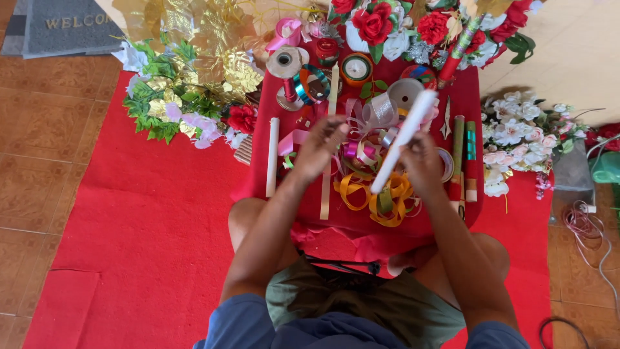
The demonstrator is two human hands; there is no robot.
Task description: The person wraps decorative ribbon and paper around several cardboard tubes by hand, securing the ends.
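My right hand (422, 161) grips a long white tube (405, 139) held at a slant over a low table covered in red cloth (349, 223). My left hand (321, 147) hovers over a tangle of loose ribbon (368, 155) in pink, purple and gold, its fingers bent and touching the strands. Whether it holds a strand is not plain. Ribbon spools (287, 63) stand at the table's far side.
Two pale sticks (272, 157) lie on the table's left part. Wrapped rods (458, 155) lie at its right. Artificial flowers ring the table: gold and green leaves (187, 77) at left, red roses (374, 22) at the back, white blossoms (516, 132) at right. A red mat (142, 213) covers the tiled floor.
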